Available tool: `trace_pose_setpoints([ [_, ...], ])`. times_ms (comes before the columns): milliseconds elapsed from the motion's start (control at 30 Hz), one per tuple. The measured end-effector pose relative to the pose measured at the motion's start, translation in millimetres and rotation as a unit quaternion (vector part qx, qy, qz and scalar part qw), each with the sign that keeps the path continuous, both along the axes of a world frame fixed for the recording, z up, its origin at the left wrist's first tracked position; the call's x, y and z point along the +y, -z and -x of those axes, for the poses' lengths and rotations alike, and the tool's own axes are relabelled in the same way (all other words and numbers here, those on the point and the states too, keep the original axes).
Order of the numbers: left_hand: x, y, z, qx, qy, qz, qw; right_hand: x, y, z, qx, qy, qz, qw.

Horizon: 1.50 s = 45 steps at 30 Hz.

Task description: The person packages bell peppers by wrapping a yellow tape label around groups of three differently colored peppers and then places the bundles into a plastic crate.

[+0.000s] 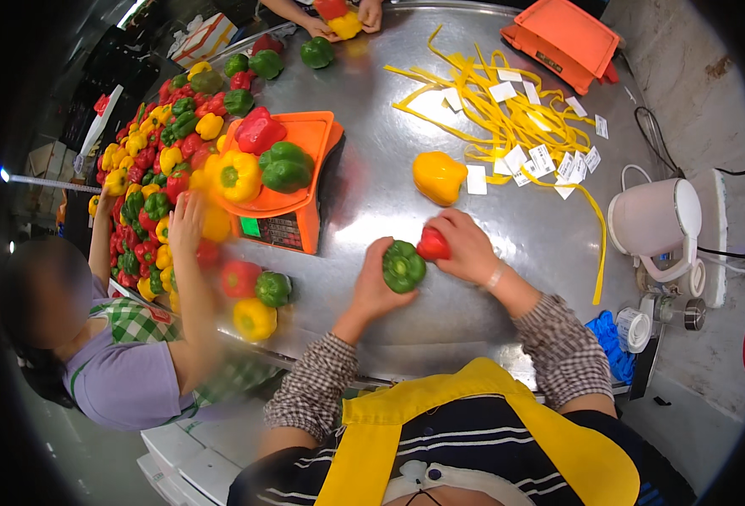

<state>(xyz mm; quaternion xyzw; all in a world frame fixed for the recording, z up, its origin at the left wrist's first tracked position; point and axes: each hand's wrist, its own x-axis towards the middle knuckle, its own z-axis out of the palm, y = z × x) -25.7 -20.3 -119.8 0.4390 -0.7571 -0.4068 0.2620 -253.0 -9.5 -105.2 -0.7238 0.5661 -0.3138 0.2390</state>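
Over on the left, a heap of mixed peppers (149,202) spreads along the table, with a co-worker's hand (187,223) right at its edge. Moving across, here's the orange scale (308,211), bearing a red, a yellow and a green pepper on its pan. Now to the middle, and the person's left hand (372,288) is curled round a green pepper (403,266) from the left, thumb on the near side, stem end facing up; it's blocky, no clear long axis. Just right of it, the right hand (467,253) grasps a smaller-looking red pepper (433,244) from the right, fingers hiding enough that I can't tell its axis. And here's the key relation: the two peppers sit side by side between the hands, so close I can't call whether they touch. Straight beyond them lies a loose yellow pepper (440,178), ahead of both grips, apart from the fingers, and the right hand is the nearer. Farther right, yellow straps (507,126) with white tags sprawl in a tangle, one tag just beside that yellow pepper.
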Motion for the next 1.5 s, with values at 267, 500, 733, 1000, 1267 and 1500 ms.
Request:
trace_pose_setpoints([
  [267,44,-12,50,-0.034,0.037,-0.057,0.997,106,3,59,-0.104,0.054,-0.007,0.993],
  [500,26,-15,35,0.233,-0.089,-0.584,0.772,2,-17,102,-0.025,0.071,0.058,0.995],
  [733,26,-1,23,0.233,-0.125,-0.827,0.496,-93,13,53,0.049,0.013,0.002,0.999],
  [1000,26,14,16,0.055,-0.111,-0.822,0.556,-38,22,66,0.051,-0.039,0.045,0.997],
  [1267,20,-5,4,-0.244,-0.102,-0.312,0.912,-25,4,60,0.097,0.017,-0.032,0.995],
  [1500,10,-5,4,-0.042,-0.165,-0.184,0.968,-3,53,110,-0.464,0.047,-0.192,0.864],
])
